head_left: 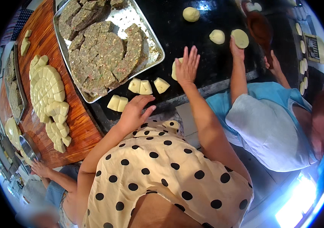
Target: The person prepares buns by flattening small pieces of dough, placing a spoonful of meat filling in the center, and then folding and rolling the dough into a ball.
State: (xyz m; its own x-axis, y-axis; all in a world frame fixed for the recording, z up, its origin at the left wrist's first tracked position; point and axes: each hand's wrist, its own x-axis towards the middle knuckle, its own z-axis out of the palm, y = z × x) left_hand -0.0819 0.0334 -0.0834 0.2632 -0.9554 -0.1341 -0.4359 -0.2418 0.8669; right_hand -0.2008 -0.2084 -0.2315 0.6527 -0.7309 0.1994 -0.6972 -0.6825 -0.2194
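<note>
My right hand (187, 69) lies flat with fingers stretched, over a pale dough piece (174, 70) on the black worktop. Most of that piece is hidden under the palm. My left hand (135, 111) hovers at the worktop's near edge, holding nothing, its thumb and fingers apart. Just beyond it are cut dough chunks: a pair (117, 103) on the left, another group (140, 86) in the middle and a single chunk (162, 85) to the right. Farther off sit a round dough ball (191, 14) and a second ball (217, 37).
A metal tray (162, 53) of crumbly brown filling (101, 57) stands at the far left of the worktop. Scored dough (48, 85) covers part of the wooden table (80, 131). On my right, a co-worker's hand (238, 51) holds a flat dough disc (240, 38). Another person's hand (40, 168) touches a metal bowl (29, 147).
</note>
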